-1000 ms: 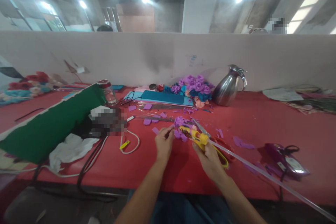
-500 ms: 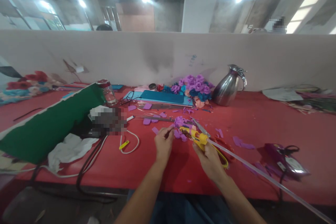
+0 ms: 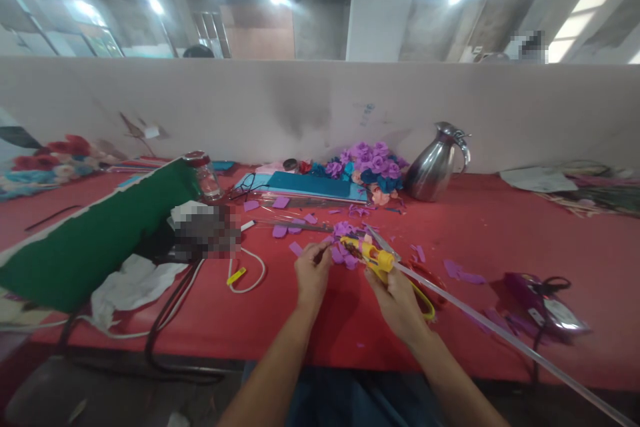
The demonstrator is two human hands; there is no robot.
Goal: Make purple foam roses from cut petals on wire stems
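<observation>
My right hand (image 3: 397,297) is wrapped around a yellow glue gun (image 3: 379,257), its nozzle pointing left. A long clear glue stick (image 3: 500,328) runs out of the gun's back end toward the lower right. My left hand (image 3: 313,273) is closed in a pinch just left of the nozzle; whatever is between its fingertips is too small to make out. Loose purple petals (image 3: 345,257) lie between and behind the hands. Scissors with metal blades (image 3: 384,243) and red handles lie partly hidden behind the gun.
Purple and blue paper flowers (image 3: 373,163) are heaped at the back, beside blue sheets (image 3: 310,184) and a steel jug (image 3: 437,163). At left stand a green board (image 3: 105,240) and a glass jar (image 3: 206,177). A white cable (image 3: 263,273) loops there. A purple packet (image 3: 545,307) lies at right.
The glue gun has shifted very slightly left in my right hand. My left hand stays in place.
</observation>
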